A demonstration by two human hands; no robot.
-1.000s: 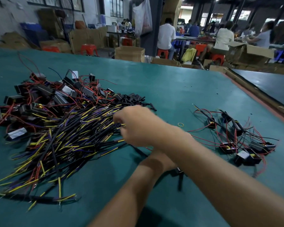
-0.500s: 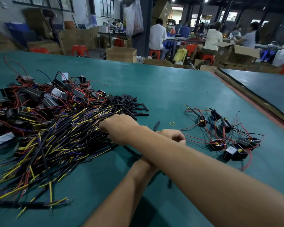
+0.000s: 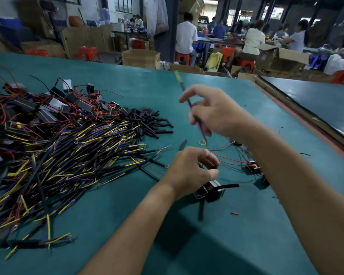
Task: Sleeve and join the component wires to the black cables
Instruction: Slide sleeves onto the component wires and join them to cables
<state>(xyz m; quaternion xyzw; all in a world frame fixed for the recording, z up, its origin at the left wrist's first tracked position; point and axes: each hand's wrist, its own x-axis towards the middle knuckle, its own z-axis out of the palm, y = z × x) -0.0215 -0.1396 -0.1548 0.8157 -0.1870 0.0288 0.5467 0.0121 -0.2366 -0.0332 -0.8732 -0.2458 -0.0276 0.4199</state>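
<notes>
Green table (image 3: 216,92), wide. Far left: big heap of black cables (image 3: 72,155) w/ yellow + purple tips, most running lower-left to upper-right. Behind it, a stack of boxy parts (image 3: 38,112) w/ red leads. Next to that, towards centre, a small pile of black sleeves (image 3: 147,122). A few more parts w/ red leads (image 3: 253,168) lie right of the hands, partly behind the r. arm.

R. hand (image 3: 216,114) is raised, thumb + fingers pinching one black cable (image 3: 184,90) near its middle. Cable's long axis is steep: blurred yellow tip up and left, away from the person, purple end down and right.

L. hand (image 3: 189,171) sits low, just off the table, fingers curled onto the component (image 3: 210,192), whose box shows right under the palm. Which part it pinches is hidden. A sleeve looks already on, sticking out right of the box.

Red wires (image 3: 222,148) spread right from the l. fingertips.

Key relation: the cable's lower end hangs just above and slightly right of the l. hand's knuckles, near the red wires, not touching. Prob. next: bring that end down to a lead held by the l. hand. R. hand is the nearer one to do it.
</notes>
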